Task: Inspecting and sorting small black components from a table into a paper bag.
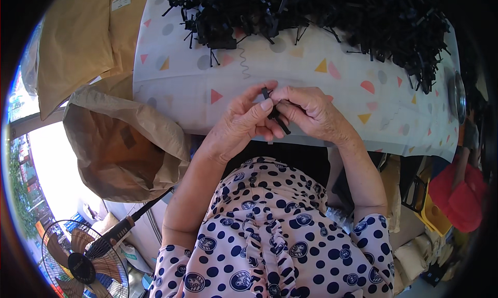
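Note:
Close to the table's near edge, my two hands meet over a small black plastic part (pixel 280 124) with a long narrow bar. My left hand (pixel 244 116) grips it between thumb and fingers. From the right, my right hand (pixel 309 109) pinches at the same part, its fingertips touching it; what exactly they hold there is hidden. Beyond my hands a large heap of similar black plastic parts (pixel 311 23) with thin prongs covers the far side of the table.
The table wears a white cloth (pixel 187 96) with coloured shapes. Left of it stands an open brown paper bag (pixel 171 127), with larger brown paper sacks (pixel 78 44) behind. A fan (pixel 83 267) is at lower left. Red fabric (pixel 459 194) and a yellow object (pixel 433 215) lie at right.

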Demonstrator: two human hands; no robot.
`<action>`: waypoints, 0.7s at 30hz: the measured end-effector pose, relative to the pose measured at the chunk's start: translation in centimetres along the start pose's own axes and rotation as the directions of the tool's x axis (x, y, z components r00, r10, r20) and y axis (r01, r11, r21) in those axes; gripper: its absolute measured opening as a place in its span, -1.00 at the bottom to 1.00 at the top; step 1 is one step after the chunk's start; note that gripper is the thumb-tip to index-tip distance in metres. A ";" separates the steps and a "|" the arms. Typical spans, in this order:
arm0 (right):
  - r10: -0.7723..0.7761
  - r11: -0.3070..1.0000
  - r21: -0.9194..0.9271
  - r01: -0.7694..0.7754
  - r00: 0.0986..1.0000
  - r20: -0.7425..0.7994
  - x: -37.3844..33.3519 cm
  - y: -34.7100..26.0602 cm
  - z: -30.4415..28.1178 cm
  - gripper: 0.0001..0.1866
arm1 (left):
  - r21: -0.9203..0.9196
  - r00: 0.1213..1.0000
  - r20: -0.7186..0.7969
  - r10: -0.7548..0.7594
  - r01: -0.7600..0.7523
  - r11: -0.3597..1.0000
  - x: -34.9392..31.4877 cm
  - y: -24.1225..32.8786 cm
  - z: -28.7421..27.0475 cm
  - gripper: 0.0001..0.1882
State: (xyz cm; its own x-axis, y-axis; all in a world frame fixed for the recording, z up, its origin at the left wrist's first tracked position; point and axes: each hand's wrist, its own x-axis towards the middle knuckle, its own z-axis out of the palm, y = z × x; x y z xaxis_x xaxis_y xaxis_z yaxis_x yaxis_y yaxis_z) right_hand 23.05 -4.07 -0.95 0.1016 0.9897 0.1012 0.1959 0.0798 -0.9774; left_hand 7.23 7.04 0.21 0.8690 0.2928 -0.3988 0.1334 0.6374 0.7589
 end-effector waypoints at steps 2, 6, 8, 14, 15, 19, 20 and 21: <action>0.022 0.998 0.050 -0.022 1.000 0.005 -0.4 0.5 0.1 -0.84 | -0.119 0.995 0.048 -0.092 0.098 0.988 0.0 -0.3 -0.3 -0.51; -0.018 1.000 0.005 0.018 0.999 -0.038 -0.9 0.6 0.6 -0.82 | -0.165 0.993 0.088 -0.077 0.091 0.982 -0.1 -0.9 -0.6 -0.57; 0.093 0.994 0.071 -0.088 0.993 -0.078 -1.0 0.1 0.8 -0.82 | -0.185 0.997 0.049 -0.054 0.063 0.981 0.0 -0.9 -0.2 -0.60; 0.162 0.984 0.112 -0.136 0.947 -0.279 -1.3 -1.5 2.2 -0.87 | 0.316 0.971 -0.077 0.227 -0.193 0.929 0.3 -0.4 0.8 -0.63; 0.156 0.987 0.078 -0.140 0.948 -0.276 -1.1 -1.8 2.3 -0.88 | 0.375 0.959 -0.065 0.275 -0.232 0.898 0.3 -0.5 1.0 -0.62; 0.172 0.985 0.048 -0.166 0.951 -0.258 -0.8 -2.1 2.6 -0.87 | 0.574 0.930 -0.020 0.367 -0.290 0.765 0.3 -0.6 1.0 -0.62; 0.173 0.985 0.046 -0.167 0.950 -0.258 -0.8 -2.2 2.7 -0.87 | 0.573 0.930 -0.019 0.367 -0.290 0.766 0.3 -0.5 1.1 -0.62; 0.179 0.984 0.045 -0.173 0.950 -0.257 -0.7 -2.2 2.7 -0.87 | 0.577 0.935 -0.034 0.352 -0.269 0.771 0.2 -0.2 1.3 -0.63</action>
State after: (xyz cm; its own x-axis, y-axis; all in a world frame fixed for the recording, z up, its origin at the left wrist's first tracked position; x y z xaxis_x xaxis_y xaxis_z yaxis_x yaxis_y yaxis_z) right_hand 19.93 -4.64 0.68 0.3822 0.9236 -0.0310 0.1308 -0.0873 -0.9876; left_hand 8.01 6.02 0.62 0.8435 0.5227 -0.1237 0.1439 0.0020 0.9896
